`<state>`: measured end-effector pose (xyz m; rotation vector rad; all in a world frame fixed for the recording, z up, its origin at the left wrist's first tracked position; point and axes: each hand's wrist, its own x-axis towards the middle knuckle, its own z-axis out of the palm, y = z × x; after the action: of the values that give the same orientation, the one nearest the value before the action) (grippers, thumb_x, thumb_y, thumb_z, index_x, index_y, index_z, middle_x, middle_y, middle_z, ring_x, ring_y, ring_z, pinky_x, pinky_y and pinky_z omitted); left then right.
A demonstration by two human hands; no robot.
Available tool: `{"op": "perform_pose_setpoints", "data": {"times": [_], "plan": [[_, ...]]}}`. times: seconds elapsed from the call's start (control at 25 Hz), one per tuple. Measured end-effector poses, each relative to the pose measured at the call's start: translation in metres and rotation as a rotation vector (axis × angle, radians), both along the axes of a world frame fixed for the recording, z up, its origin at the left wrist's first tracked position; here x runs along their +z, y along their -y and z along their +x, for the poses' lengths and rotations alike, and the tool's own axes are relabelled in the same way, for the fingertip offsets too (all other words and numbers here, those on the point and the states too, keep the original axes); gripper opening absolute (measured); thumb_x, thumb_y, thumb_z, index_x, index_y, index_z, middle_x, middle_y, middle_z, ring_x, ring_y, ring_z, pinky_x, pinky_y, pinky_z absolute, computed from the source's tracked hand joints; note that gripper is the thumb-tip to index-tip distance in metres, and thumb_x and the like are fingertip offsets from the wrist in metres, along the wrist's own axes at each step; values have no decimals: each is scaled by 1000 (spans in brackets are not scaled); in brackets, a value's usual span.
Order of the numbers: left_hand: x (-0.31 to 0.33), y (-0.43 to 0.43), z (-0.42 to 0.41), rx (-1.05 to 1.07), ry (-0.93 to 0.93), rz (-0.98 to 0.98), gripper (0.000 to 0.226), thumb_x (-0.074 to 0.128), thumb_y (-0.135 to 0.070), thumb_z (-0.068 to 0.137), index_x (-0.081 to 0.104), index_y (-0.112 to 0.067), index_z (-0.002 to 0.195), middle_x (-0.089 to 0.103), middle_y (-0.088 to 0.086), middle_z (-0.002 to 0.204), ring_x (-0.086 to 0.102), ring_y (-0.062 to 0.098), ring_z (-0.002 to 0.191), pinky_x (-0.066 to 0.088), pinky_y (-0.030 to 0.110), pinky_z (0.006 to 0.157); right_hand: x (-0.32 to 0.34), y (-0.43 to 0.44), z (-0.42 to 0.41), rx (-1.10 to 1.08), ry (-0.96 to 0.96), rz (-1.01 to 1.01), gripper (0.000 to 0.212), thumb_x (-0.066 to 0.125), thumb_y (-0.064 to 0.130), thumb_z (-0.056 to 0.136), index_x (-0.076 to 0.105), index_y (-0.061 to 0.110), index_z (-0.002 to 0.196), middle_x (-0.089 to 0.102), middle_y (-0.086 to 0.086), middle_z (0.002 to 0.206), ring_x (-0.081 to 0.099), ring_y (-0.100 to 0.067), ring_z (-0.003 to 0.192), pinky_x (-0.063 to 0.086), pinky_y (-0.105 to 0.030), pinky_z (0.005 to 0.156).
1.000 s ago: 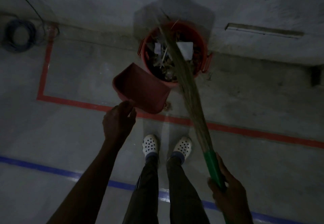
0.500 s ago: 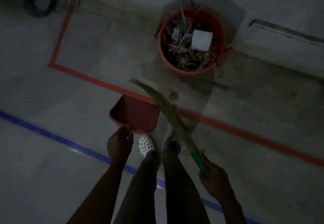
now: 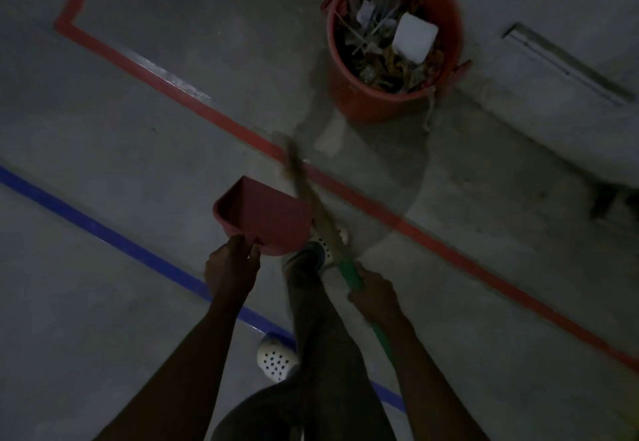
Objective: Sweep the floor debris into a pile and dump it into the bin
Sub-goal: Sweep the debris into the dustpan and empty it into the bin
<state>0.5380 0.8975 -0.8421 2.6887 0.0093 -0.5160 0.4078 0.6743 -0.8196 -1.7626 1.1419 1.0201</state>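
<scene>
— Where was the debris?
— Piled in the red bin, far right; the dustpan hung nearer, seemingly empty.
— The 2 hands?
— The left hand gripped the dustpan's edge, the right hand the broom. Leftovers probably needed the dustpan flat, strokes short and low.

Very dim, grainy; broom motion-blurred; faint floor glare; edges perhaps slightly warped.
</scene>
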Motion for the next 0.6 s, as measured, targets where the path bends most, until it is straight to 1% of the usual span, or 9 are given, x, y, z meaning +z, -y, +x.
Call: {"op": "perform_pose_setpoints", "data": {"times": [0.12, 0.16, 0.24, 0.28, 0.36, 0.44, 0.48, 0.56, 0.6], "plan": [[18, -24, -40, 33, 60, -32, 21, 72, -23, 85, 69, -6, 98, 70, 13, 69, 67, 34, 64, 48, 35, 58, 42, -34, -58, -167, 62, 27, 71, 71, 21, 84, 45, 37, 149, 69, -5, 122, 69, -25, 99, 57, -30, 81], [24, -28, -50, 45, 71, -36, 23, 71, -24, 86, 68, -6, 101, 70, 12, 69, 68, 34, 64, 49, 35, 58, 54, -39, -77, -213, 81, 22, 73, 73, 20, 84, 45, 36, 149, 69, -5, 121, 70, -24, 95, 58, -31, 77], [30, -26, -69, 33, 79, -58, 25, 70, -25, 87, 68, -6, 103, 71, 10, 69, 68, 32, 64, 51, 35, 57, 73, -34, -106, -304, 98, 1, 73, 74, 19, 86, 42, 36, 150, 70, -5, 116, 71, -23, 85, 58, -29, 63], [30, -18, -77, 14, 80, -71, 23, 70, -24, 87, 68, -6, 102, 71, 10, 69, 67, 31, 63, 49, 34, 57, 75, -24, -116, -334, 89, -15, 74, 74, 19, 88, 40, 38, 150, 70, -5, 113, 71, -23, 82, 58, -28, 60], [25, 3, -90, -10, 77, -100, 22, 71, -22, 86, 68, -6, 102, 71, 11, 70, 67, 30, 63, 46, 31, 58, 66, 5, -131, -402, 83, -58, 75, 72, 17, 89, 39, 41, 151, 71, -5, 105, 72, -23, 78, 58, -29, 58], [12, 27, -100, -10, 75, -111, 25, 72, -23, 85, 69, -8, 105, 72, 12, 73, 68, 32, 68, 47, 33, 61, 47, 35, -138, -565, 97, -107, 75, 70, 11, 88, 41, 40, 150, 72, -9, 90, 70, -26, 60, 56, -31, 50], [3, 41, -104, -14, 72, -103, 27, 72, -25, 86, 69, -8, 106, 72, 12, 74, 68, 32, 69, 48, 34, 62, 34, 53, -139, -637, 120, -136, 76, 70, 9, 86, 43, 39, 150, 73, -13, 84, 67, -28, 53, 55, -32, 48], [-16, 68, -114, -40, 69, -115, 28, 73, -28, 85, 70, -10, 107, 73, 12, 75, 69, 31, 68, 48, 33, 60, 1, 94, -132, -751, 168, -192, 74, 70, 8, 84, 46, 35, 148, 73, -18, 80, 63, -29, 49, 54, -34, 48], [-28, 84, -118, -52, 76, -123, 29, 73, -29, 85, 70, -11, 106, 73, 11, 76, 69, 30, 68, 48, 32, 58, -18, 119, -125, -763, 176, -225, 70, 71, 10, 82, 51, 33, 145, 72, -18, 82, 64, -30, 50, 55, -36, 48]]}}
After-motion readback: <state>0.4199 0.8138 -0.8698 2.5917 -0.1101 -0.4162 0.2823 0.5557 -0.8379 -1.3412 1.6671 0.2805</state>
